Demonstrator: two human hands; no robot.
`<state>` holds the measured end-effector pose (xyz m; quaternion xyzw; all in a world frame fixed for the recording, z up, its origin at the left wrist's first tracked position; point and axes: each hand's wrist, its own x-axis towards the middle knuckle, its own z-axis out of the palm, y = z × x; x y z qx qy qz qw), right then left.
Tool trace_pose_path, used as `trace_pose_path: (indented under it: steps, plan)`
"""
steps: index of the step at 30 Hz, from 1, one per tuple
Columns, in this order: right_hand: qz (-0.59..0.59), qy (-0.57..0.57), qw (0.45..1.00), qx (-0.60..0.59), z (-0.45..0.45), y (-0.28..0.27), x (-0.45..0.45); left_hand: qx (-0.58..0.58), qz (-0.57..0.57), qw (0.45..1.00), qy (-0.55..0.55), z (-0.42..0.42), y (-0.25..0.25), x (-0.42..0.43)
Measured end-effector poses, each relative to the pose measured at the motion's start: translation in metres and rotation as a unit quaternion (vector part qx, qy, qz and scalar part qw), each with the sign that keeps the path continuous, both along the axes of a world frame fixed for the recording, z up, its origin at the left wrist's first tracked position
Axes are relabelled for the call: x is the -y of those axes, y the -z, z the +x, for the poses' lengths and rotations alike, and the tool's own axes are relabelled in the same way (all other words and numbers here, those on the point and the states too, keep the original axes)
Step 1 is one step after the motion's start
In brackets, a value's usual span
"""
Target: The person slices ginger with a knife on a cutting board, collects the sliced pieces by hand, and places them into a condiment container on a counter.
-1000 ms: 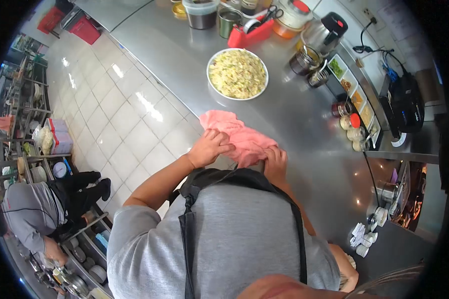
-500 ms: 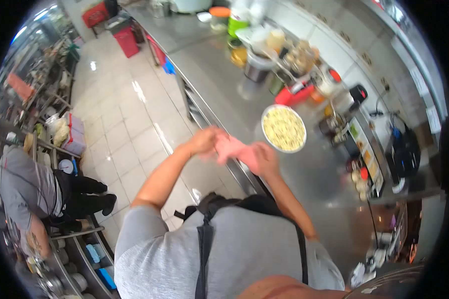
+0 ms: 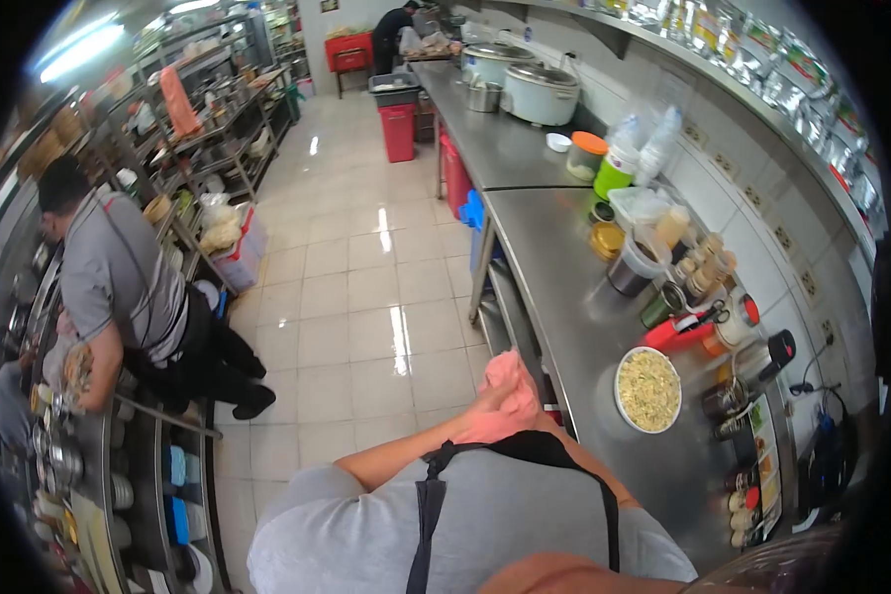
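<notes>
A crumpled pink cloth [image 3: 505, 384] is bunched up close to my body, just off the steel counter's front edge. My left hand [image 3: 482, 418] is wrapped round it from the left. From the other side my right hand [image 3: 535, 411] presses against the same cloth, largely hidden by it. To the right, a white bowl [image 3: 648, 390] heaped with a pale yellow chopped food stands on the steel counter [image 3: 584, 342], apart from both hands.
Jars, a red holder [image 3: 675, 335] with scissors and a dark-filled tub [image 3: 639, 262] line the counter's wall side. Rice cookers [image 3: 542, 94] stand farther back. On the left a co-worker [image 3: 148, 287] bends over another counter. Another person [image 3: 394, 35] stands far back.
The cloth was spread on the counter edge, then lifted and held stretched between both hands; now it is bunched together near my body. The view has tilted up and turned along the aisle.
</notes>
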<state>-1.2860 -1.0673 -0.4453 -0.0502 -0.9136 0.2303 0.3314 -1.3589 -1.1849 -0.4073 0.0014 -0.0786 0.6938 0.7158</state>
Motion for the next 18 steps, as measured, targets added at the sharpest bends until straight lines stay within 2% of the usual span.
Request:
trace_pose_path:
  steps: [1, 2, 5, 7, 9, 10, 11, 12, 13, 14, 15, 16, 18]
  plan:
    - [-0.009, -0.043, 0.999, 0.032, -0.006, -0.014, 0.011, 0.095, -0.04, 0.995, 0.005, -0.004, 0.026, -0.013]
    - [-0.045, -0.078, 0.993, 0.082, -0.011, -0.036, 0.026, 0.088, -0.072, 0.993, -0.012, -0.009, 0.026, -0.011]
    - [-0.16, -0.16, 0.945, 0.237, -0.008, -0.116, 0.075, -0.115, -0.167, 0.977, -0.07, -0.035, 0.011, 0.003]
    - [-0.202, -0.194, 0.904, 0.322, -0.005, -0.156, 0.09, -0.286, -0.234, 0.926, -0.076, -0.061, 0.007, 0.005]
    - [-0.236, -0.208, 0.876, 0.366, 0.001, -0.17, 0.084, -0.44, -0.296, 0.846, -0.052, -0.088, 0.009, 0.005]
    - [-0.23, -0.239, 0.885, 0.327, 0.003, -0.15, 0.061, -0.491, -0.313, 0.812, -0.033, -0.1, 0.011, 0.005]
    - [-0.279, -0.202, 0.883, 0.319, 0.007, -0.146, 0.048, -0.523, -0.31, 0.794, -0.02, -0.108, 0.009, 0.006]
    - [-0.331, -0.158, 0.878, 0.307, 0.011, -0.142, 0.037, -0.536, -0.292, 0.792, -0.013, -0.108, 0.003, 0.007]
    - [-0.299, -0.153, 0.907, 0.255, 0.009, -0.133, 0.031, -0.528, -0.261, 0.808, -0.012, -0.103, -0.006, 0.012]
    - [-0.229, -0.074, 0.943, 0.231, 0.01, -0.141, 0.036, -0.492, -0.219, 0.842, -0.03, -0.086, -0.03, 0.02]
    - [-0.07, -0.085, 0.992, 0.064, 0.004, -0.111, 0.022, -0.452, -0.175, 0.874, -0.043, -0.069, -0.057, 0.028]
    - [-0.076, -0.05, 0.993, 0.07, 0.009, -0.117, 0.028, -0.408, -0.134, 0.901, -0.058, -0.058, -0.076, 0.03]
    - [-0.026, -0.01, 0.997, 0.075, 0.017, -0.094, 0.018, -0.281, -0.096, 0.955, 0.001, -0.052, -0.066, 0.022]
